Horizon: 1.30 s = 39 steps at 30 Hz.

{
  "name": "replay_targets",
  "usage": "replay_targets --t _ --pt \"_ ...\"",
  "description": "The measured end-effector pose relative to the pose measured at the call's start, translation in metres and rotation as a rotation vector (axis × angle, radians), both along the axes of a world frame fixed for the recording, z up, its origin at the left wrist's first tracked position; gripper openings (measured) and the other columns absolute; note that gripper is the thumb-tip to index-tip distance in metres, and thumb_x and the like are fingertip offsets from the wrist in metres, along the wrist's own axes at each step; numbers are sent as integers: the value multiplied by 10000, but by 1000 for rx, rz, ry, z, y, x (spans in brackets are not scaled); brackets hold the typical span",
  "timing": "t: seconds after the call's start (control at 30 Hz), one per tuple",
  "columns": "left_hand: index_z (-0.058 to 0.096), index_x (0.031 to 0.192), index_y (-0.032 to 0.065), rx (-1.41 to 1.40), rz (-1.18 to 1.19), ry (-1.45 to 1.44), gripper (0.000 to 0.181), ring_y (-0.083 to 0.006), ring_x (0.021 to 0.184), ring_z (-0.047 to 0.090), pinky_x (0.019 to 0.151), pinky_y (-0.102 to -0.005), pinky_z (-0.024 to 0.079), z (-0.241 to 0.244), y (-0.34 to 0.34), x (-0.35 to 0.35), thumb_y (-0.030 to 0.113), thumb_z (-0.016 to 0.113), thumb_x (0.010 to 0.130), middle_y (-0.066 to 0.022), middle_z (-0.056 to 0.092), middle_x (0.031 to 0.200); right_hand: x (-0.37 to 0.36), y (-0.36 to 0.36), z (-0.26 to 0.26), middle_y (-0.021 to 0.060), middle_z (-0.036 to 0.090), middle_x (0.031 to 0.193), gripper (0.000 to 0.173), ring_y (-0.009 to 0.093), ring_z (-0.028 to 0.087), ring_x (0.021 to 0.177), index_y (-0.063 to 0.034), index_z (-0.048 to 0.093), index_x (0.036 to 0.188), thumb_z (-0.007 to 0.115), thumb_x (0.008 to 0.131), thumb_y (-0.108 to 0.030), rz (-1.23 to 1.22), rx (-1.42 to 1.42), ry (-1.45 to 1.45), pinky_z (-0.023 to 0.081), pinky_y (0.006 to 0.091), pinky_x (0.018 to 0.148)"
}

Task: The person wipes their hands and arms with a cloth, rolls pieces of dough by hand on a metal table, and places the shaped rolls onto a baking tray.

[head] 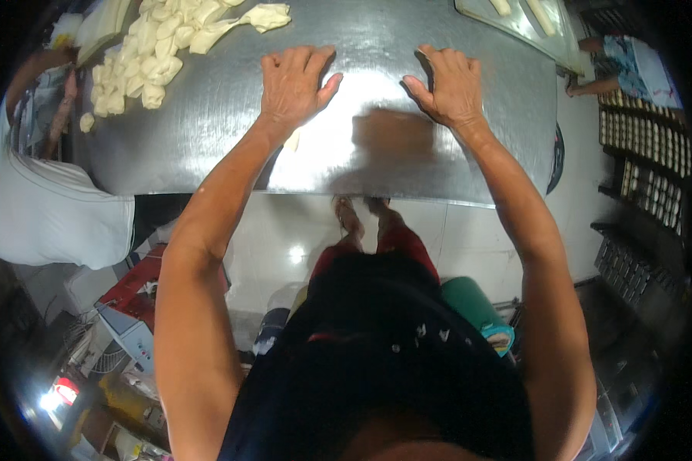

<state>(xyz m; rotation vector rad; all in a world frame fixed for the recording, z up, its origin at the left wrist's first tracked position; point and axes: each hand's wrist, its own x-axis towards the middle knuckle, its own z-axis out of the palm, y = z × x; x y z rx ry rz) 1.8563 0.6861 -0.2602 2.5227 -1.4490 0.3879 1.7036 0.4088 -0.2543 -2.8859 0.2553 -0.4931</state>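
My left hand [293, 80] is palm down over the steel worktable [375, 34], its thumb spread away from the fingers. Mirroring it on the right, my right hand [452, 83] also faces down with the thumb apart. No object shows in either hand, though what may lie beneath the palms is hidden. A small pale piece of dough [292, 140] peeks out beside my left wrist. Further left, a heap of cut dough pieces [150, 52] covers part of the tabletop, with a stretched dough strip [265, 18] reaching toward my left hand.
A tray [516, 26] with dough sticks occupies the table's far right corner. At left stands a person in a white shirt [57, 213]; another person [628, 72] is at right, near racks with trays of dough pieces [646, 138]. A green cylindrical container [472, 305] stands behind me.
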Motion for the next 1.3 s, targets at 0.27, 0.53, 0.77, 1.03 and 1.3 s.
replay_targets --t 0.27,0.53,0.77,1.03,1.3 --pt "559 1414 148 53 27 113 689 -279 1270 484 1132 -599 264 2 9 -19 644 606 937 -117 549 1323 -10 8 0 151 622 1188 658 347 546 1160 -90 610 1381 567 963 -597 147 -55 139 396 517 1059" --pt "550 1440 136 127 -7 56 792 -384 1429 346 1167 -663 206 -23 32 -32 710 608 896 -165 413 1512 -28 0 -16 196 560 1370 655 357 515 1236 -45 572 1404 589 977 -542 161 -55 93 400 489 1088" --pt "561 1421 125 66 47 122 754 -337 1365 453 1173 -547 317 12 30 -39 616 709 868 -195 448 1499 -45 6 6 148 688 1108 493 311 641 1064 -79 672 1286 672 941 -432 99 125 4 543 443 886" --pt "748 1009 77 -178 -59 164 388 -241 755 717 706 -392 587 -15 8 10 425 773 841 -49 745 818 -13 -28 -21 93 696 725 424 307 682 685 -98 734 1157 610 974 -459 222 -31 35 558 448 759" --pt "743 1069 86 -114 -21 -134 396 -252 1022 647 906 -421 509 1 30 -27 426 763 866 -77 715 1086 -53 -6 3 148 615 1364 583 344 565 1237 -48 677 1267 607 962 -540 213 -211 -41 437 521 1036"
